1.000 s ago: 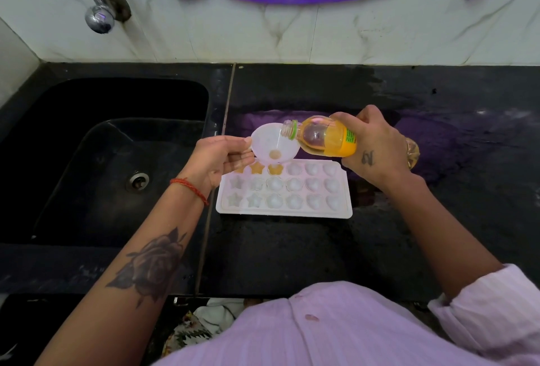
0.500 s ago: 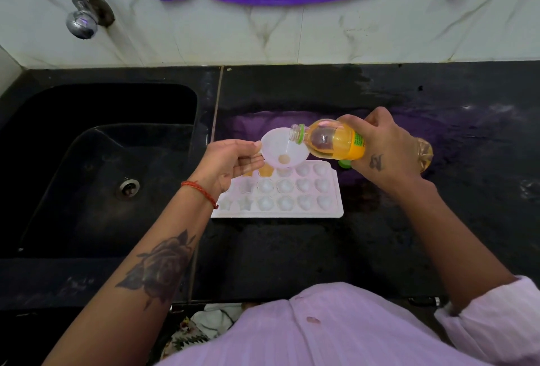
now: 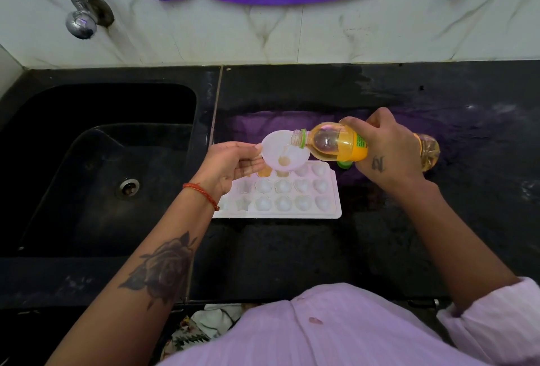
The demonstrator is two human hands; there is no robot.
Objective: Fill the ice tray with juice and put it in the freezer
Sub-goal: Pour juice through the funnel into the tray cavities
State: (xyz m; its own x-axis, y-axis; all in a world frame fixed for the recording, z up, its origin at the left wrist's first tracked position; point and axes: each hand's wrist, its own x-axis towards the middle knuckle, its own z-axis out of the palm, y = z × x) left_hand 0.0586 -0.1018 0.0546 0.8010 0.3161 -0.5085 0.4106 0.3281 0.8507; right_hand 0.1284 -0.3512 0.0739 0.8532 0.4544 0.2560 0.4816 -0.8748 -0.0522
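Pouring under way: right hand [image 3: 388, 152] grips bottle [image 3: 336, 145], left hand [image 3: 230, 165] pinches funnel [image 3: 285, 151] over tray [image 3: 292, 202] back row; next, shift funnel along.

white ice tray [image 3: 280, 213], yellow juice bottle [image 3: 336, 143] — green-collared

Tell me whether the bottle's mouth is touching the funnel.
Cannot tell. In the head view the bottle mouth overlaps the funnel rim from above, so any gap is hidden.

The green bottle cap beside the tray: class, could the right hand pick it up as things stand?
Probably not at once. The right hand is wrapped around the tilted juice bottle, which lies directly over the cap.
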